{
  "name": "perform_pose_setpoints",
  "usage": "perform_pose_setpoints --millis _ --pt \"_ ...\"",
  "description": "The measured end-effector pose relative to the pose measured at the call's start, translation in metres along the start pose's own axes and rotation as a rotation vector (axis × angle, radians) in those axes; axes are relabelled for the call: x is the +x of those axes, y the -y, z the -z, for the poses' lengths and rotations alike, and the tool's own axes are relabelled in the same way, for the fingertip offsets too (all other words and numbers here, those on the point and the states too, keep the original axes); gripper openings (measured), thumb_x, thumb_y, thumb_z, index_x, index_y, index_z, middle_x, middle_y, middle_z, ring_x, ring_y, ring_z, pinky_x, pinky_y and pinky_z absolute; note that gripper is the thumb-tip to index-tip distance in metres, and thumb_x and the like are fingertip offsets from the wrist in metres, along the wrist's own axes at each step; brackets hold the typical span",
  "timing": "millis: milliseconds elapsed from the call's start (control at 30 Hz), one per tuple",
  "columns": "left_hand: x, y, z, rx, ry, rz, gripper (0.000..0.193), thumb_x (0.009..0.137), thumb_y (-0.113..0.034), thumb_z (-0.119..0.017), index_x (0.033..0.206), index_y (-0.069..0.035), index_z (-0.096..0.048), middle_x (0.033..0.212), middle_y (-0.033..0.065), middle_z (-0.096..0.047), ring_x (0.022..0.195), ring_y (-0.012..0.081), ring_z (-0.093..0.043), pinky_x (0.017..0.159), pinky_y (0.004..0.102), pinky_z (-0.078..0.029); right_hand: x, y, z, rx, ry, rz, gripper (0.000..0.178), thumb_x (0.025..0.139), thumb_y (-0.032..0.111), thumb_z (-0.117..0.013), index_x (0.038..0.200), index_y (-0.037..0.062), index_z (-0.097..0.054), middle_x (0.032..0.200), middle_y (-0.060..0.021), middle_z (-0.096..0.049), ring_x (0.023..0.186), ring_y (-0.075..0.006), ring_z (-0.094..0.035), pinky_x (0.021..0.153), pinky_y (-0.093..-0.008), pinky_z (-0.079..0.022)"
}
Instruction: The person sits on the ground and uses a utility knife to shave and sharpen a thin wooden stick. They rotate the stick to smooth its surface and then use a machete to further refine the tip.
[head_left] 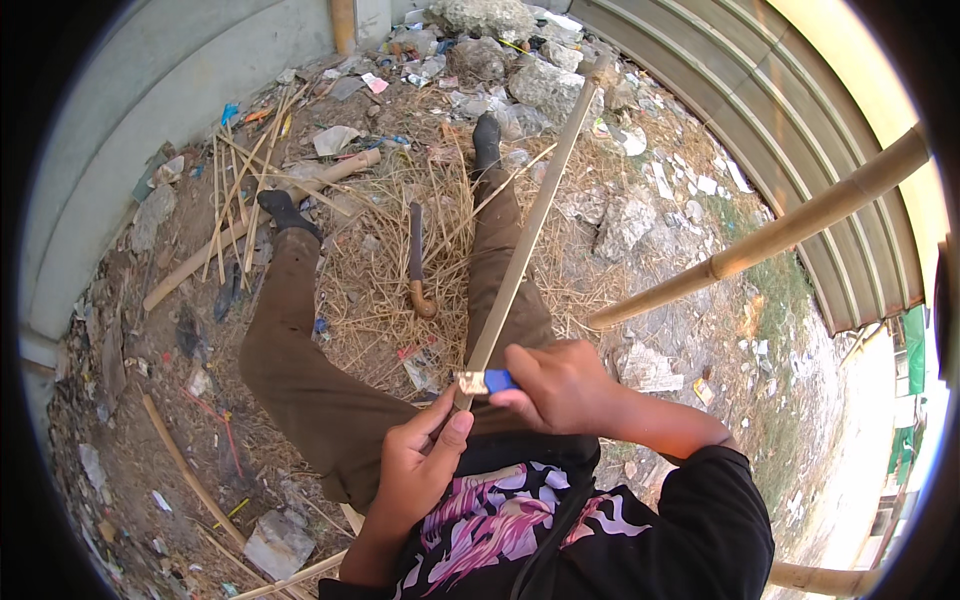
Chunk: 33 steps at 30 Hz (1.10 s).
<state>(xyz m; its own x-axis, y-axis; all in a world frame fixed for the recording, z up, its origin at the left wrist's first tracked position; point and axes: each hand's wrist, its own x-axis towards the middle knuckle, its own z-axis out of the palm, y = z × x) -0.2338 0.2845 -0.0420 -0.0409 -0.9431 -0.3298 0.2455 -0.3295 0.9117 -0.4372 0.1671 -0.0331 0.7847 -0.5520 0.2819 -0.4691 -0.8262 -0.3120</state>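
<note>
A long, flat bamboo strip (535,220) slants up and away from my lap, past my right leg. Its near end is pinched between the thumb and fingers of my left hand (430,455). My right hand (565,385) is closed around a small blue-handled tool (499,381). The tool's pale, shiny head (471,383) lies across the strip just above my left fingertips. Whether that head is a blade cannot be made out. On the dry straw between my legs lies a large knife (416,245) with a dark blade and a curved wooden handle.
Thin bamboo strips (235,190) lie across a thick bamboo pole (205,265) by my left foot. Another bamboo pole (760,245) slants up at the right. Rubble (550,85) and litter cover the ground towards the corrugated metal fence (740,80) and the grey wall (110,150).
</note>
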Motion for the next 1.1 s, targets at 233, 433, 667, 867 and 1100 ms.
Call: perform_pose_setpoints --millis 233,433,667,867,1100 --pt "0.002 0.003 0.000 0.001 -0.008 0.003 0.044 0.106 -0.021 -0.061 0.144 0.001 -0.055 0.078 -0.0075 -0.050 0.065 -0.0001 -0.039 0.057 0.0179 -0.032 0.021 -0.033 0.015 -0.188 -0.081 -0.255 0.043 0.102 0.050 -0.053 0.089 0.0088 -0.050 0.060 -0.0097 -0.059 0.049 -0.0320 -0.062 0.042 -0.0425 -0.045" --pt "0.005 0.000 0.001 -0.101 0.015 0.054 0.047 0.106 -0.022 -0.061 0.146 -0.001 -0.054 0.076 -0.0080 -0.049 0.062 0.0000 -0.038 0.054 0.0185 -0.031 0.009 -0.021 -0.001 -0.059 -0.034 -0.063 0.045 0.102 0.051 -0.053 0.089 0.0075 -0.050 0.057 -0.0108 -0.058 0.048 -0.0330 -0.060 0.042 -0.0438 -0.045" --pt "0.008 0.002 0.007 -0.044 -0.015 0.005 0.049 0.106 -0.023 -0.060 0.148 0.001 -0.051 0.070 -0.0089 -0.046 0.058 -0.0009 -0.037 0.051 0.0183 -0.030 0.027 -0.040 0.000 -0.138 -0.058 -0.045 0.044 0.102 0.049 -0.053 0.086 0.0080 -0.049 0.059 -0.0097 -0.055 0.048 -0.0318 -0.059 0.043 -0.0428 -0.043" --pt "0.007 0.007 0.007 -0.099 -0.033 0.031 0.048 0.106 -0.023 -0.060 0.149 -0.001 -0.051 0.068 -0.0100 -0.042 0.054 -0.0010 -0.035 0.047 0.0180 -0.028 0.056 -0.078 -0.002 -0.240 -0.214 -0.402 0.040 0.105 0.045 -0.049 0.092 0.0076 -0.052 0.054 -0.0107 -0.054 0.049 -0.0338 -0.060 0.045 -0.0458 -0.042" --pt "0.004 0.004 0.009 -0.129 0.005 0.082 0.046 0.107 -0.022 -0.058 0.148 -0.003 -0.052 0.068 -0.0096 -0.042 0.054 -0.0013 -0.034 0.047 0.0184 -0.027 0.037 -0.058 -0.003 -0.138 -0.136 -0.164 0.042 0.105 0.046 -0.049 0.090 0.0076 -0.052 0.055 -0.0109 -0.053 0.050 -0.0351 -0.059 0.045 -0.0454 -0.043"
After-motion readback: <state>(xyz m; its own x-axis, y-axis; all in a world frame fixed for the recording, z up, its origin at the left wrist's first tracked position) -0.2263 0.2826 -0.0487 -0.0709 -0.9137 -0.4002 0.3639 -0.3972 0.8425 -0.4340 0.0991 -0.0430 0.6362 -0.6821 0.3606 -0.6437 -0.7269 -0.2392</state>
